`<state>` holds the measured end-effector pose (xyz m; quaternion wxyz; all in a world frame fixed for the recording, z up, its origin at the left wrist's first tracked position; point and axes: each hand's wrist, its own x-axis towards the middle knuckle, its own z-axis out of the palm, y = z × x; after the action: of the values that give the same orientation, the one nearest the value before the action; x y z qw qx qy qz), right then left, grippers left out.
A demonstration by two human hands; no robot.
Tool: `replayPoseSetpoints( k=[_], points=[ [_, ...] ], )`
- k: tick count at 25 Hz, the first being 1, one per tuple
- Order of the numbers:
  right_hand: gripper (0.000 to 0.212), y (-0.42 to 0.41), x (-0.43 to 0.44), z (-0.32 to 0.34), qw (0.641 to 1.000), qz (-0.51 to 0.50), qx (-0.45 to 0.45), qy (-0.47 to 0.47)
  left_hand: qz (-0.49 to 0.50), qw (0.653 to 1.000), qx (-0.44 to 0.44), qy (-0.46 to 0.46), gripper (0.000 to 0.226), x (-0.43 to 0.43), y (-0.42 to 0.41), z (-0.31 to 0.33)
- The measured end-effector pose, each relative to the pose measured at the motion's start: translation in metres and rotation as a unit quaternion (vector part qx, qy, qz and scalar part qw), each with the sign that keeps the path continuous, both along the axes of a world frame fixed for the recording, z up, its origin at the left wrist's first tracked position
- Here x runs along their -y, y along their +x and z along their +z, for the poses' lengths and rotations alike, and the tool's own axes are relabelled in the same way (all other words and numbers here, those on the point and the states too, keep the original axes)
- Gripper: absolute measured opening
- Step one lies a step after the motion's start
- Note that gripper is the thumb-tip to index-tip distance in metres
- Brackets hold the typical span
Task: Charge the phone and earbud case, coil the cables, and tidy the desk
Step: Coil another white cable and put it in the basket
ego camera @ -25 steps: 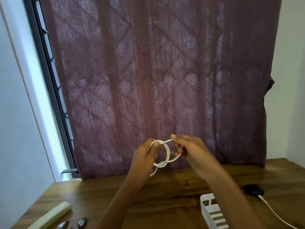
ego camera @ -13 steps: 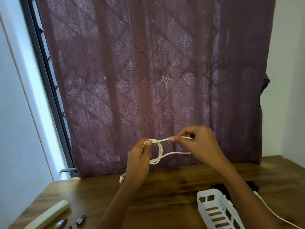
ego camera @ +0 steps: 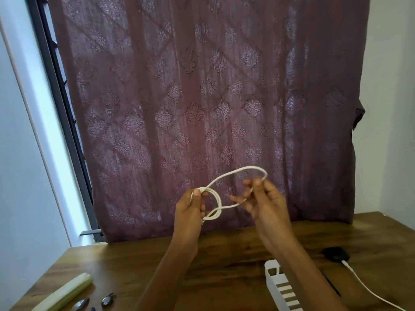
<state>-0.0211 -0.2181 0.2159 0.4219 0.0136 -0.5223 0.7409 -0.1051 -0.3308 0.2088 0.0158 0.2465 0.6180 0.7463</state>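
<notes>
Above the counter [ego camera: 134,265], the left hand [ego camera: 190,209] is pinching the white cable [ego camera: 235,172]'s small coil under its thumb while the right hand [ego camera: 267,205]'s loosely curled fingers [ego camera: 257,184] are holding a wide loop, probably risking it slipping off and unravelling the coil.

The brown wooden worktop [ego camera: 134,261] carries a white slotted caddy [ego camera: 283,288] at its near right. Behind the caddy and to its right lies a dark, rounded object [ego camera: 336,254], too blurred to identify. A white lead [ego camera: 368,288] runs from it toward the near edge. Far left of the caddy lies a long cream bar [ego camera: 65,293], with two small metallic pieces [ego camera: 108,299] just beside it on the caddy's side.
</notes>
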Motion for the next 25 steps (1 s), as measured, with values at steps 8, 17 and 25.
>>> replayPoseSetpoints(
  k=[8, 17, 25],
  points=[
    [0.019, 0.002, -0.040, 0.024, 0.980, -0.184, 0.002, 0.071, 0.005, 0.998, -0.051, -0.045, 0.031, 0.013, 0.001, -0.007],
    [0.025, -0.032, -0.040, -0.038, 0.926, -0.131, 0.287, 0.205, -0.024, 0.992, 0.103, 0.067, 0.034, 0.022, -0.004, 0.003],
    [0.081, -0.010, 0.018, -0.010, 0.853, -0.150, 0.305, 0.395, 0.062, 0.990, 0.122, 0.043, 0.037, 0.018, -0.015, 0.001]
  ],
)
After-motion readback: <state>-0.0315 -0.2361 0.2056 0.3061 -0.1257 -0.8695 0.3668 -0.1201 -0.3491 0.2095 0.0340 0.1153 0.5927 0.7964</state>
